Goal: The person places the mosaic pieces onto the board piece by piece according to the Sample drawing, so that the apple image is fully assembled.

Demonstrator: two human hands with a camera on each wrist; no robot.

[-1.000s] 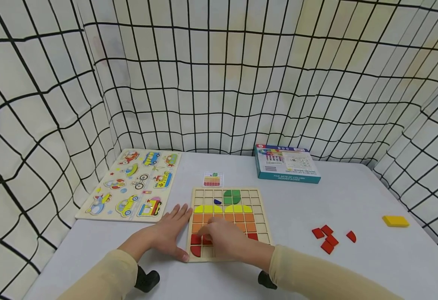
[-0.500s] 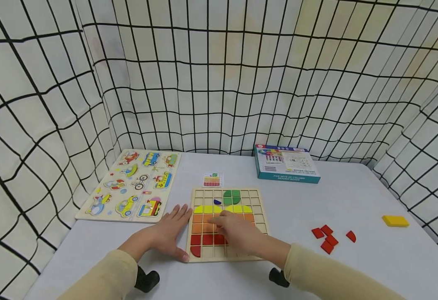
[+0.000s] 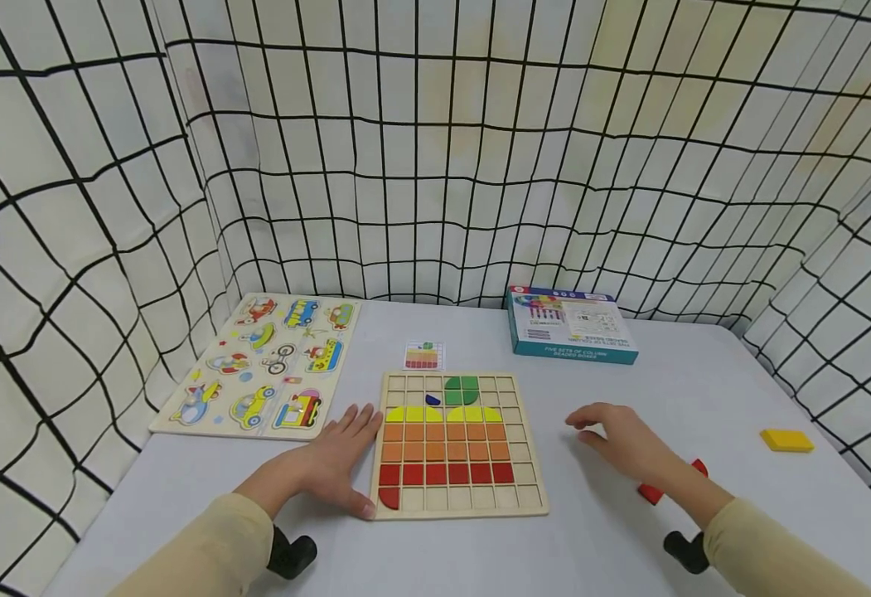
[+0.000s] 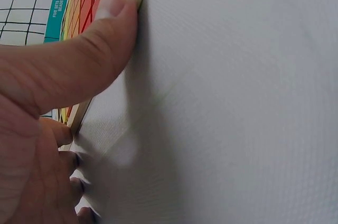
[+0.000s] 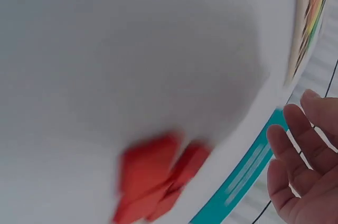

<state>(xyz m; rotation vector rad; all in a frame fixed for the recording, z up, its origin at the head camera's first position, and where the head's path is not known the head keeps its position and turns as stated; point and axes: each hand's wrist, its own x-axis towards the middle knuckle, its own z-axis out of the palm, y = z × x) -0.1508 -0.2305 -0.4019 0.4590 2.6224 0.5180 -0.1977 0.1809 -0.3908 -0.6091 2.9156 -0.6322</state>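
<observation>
In the head view, a wooden grid board (image 3: 483, 497) holds green, blue, yellow and orange pieces, with a row of red squares (image 3: 436, 473) below them. One red rounded piece (image 3: 389, 497) sits in its front left cell. My left hand (image 3: 338, 464) lies spread along the board's left edge; its thumb (image 4: 108, 39) touches the front left corner. To the right of the board, my right hand (image 3: 621, 439) hovers above the table, fingers loosely bent around nothing. Loose red squares (image 5: 150, 166) lie under the right forearm, which partly hides them in the head view.
A small pattern card (image 3: 423, 356) lies behind the board. A vehicle picture puzzle (image 3: 256, 365) is at back left, a teal-edged box (image 3: 573, 325) at back right. Far right lies a yellow block (image 3: 787, 440). Black netting (image 3: 450, 166) surrounds the table.
My right hand has left the board and moved right, over the table toward the loose red pieces, uncovering the full red row. The left hand has stayed put.
</observation>
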